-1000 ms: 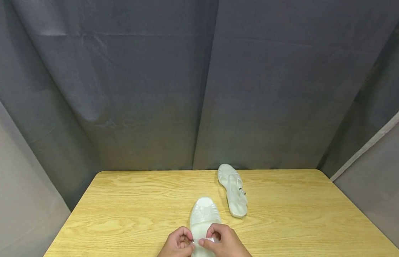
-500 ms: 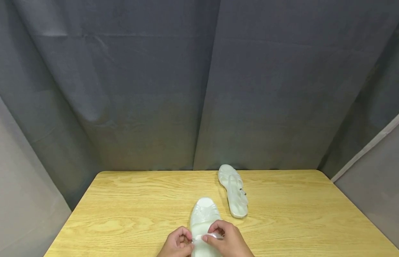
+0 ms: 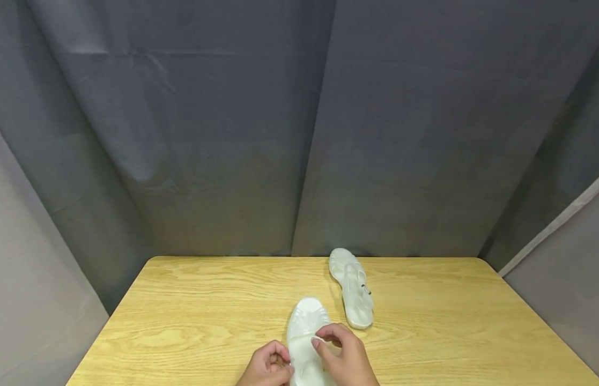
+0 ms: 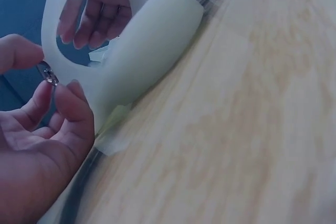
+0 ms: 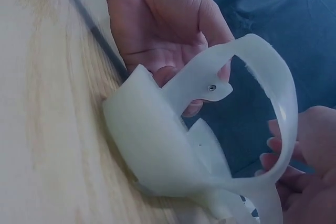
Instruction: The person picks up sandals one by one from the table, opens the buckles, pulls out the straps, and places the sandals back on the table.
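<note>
A pale translucent jelly sandal (image 3: 303, 351) lies near the table's front, toe pointing away. On its left side, my left hand (image 3: 267, 365) pinches a small metal buckle (image 4: 48, 74) between fingers and thumb. Its ankle strap (image 5: 289, 103) stands up in a loop over the heel, and a tab with a metal rivet (image 5: 212, 87) sits near my left fingers. Over the instep, my right hand (image 3: 345, 351) has bent fingers, with thumb and index tips close together beside the strap. Whether they pinch the strap is unclear. Several right fingertips show through the loop.
A matching sandal (image 3: 354, 292) lies farther back on the right, at an angle, its toe at the table's rear edge. The wooden table (image 3: 193, 316) is bounded behind by a dark grey curtain (image 3: 222, 134), with lighter panels at both sides.
My right hand has moved forward and slightly right over the sandal. The strap stretched between the hands earlier is no longer seen there. My left hand stays at the buckle.
</note>
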Tool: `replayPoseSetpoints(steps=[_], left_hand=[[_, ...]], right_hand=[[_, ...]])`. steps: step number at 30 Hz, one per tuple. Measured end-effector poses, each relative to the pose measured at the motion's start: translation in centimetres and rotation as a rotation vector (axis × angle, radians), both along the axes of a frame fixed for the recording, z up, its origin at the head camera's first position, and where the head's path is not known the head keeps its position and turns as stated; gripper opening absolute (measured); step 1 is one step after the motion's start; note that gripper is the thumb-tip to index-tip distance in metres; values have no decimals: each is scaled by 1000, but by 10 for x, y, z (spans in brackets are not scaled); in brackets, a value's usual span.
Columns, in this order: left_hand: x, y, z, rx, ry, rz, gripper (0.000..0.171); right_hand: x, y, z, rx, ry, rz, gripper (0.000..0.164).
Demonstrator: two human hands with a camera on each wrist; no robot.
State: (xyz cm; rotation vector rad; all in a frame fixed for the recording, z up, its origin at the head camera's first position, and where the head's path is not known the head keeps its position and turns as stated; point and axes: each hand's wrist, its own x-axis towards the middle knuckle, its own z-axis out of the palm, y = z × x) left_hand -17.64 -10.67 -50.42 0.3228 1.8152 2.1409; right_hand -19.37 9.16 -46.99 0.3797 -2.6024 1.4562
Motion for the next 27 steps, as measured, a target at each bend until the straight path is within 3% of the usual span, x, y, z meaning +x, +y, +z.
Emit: replayPoseSetpoints(steps=[6,13,19,23,27], left_hand=[[0,1,0,5,-27,4,14],[1,1,2,-51,-31,22,13],[2,-1,1,-95,-35,30,16],[3,-3,1,-144,-52,54,17],[4,-2,2,-203,-22,62,18]], right_hand=[[1,-3,2,-32,0,-106,6],[1,-2,-5,-80,40,-259,3],[3,9,-12,-187,-92,-353,11],[6,20,-17,-183,-236,-356,26],[13,27,-25,-262,-408,-314,41]])
